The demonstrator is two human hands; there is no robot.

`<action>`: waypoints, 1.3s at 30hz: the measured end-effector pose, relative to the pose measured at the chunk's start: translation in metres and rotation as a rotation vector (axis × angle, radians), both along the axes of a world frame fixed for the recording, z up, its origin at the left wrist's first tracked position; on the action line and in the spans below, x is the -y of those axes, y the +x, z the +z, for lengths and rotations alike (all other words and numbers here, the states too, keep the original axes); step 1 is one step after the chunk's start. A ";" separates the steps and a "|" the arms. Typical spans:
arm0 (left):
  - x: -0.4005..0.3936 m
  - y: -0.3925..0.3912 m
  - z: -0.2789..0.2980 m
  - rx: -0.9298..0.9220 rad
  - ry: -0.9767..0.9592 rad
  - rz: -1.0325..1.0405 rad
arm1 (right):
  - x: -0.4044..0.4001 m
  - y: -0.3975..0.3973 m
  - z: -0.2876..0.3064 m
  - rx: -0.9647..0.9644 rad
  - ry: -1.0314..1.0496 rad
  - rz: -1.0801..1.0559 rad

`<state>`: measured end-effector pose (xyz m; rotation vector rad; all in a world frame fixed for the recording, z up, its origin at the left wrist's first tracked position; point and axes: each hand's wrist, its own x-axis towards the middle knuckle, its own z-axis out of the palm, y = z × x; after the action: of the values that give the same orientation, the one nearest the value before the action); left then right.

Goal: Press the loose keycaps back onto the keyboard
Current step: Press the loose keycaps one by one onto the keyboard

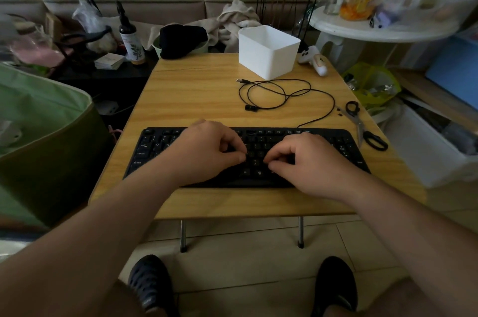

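A black keyboard [144, 151] lies across the near half of the wooden table [196, 89]. My left hand [207, 151] is over its middle with fingers curled. Thumb and forefinger pinch what looks like a dark keycap [246, 155] down against the keys. My right hand [310, 161] is just to the right, also curled, its fingertips touching the keys beside the left thumb. I see nothing held in it. Both hands hide the keys beneath them. Two small dark pieces [339, 112] lie on the table by the scissors.
The keyboard's cable [274, 94] coils behind it. A white plastic bin [269, 55] stands at the back, with a white controller [314, 59] to its right. Black-handled scissors [362, 125] lie at the right edge. A green bag [46, 122] stands at the left.
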<state>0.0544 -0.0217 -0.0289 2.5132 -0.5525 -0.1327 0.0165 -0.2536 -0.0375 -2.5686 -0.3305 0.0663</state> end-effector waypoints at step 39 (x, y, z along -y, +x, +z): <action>-0.005 -0.010 0.009 -0.208 -0.342 -0.109 | -0.019 0.001 0.022 0.479 -0.054 0.029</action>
<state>0.0445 -0.0163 -0.0201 2.1087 -0.5733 -0.3094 0.0172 -0.2350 -0.0160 -2.6083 -0.5479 -0.5426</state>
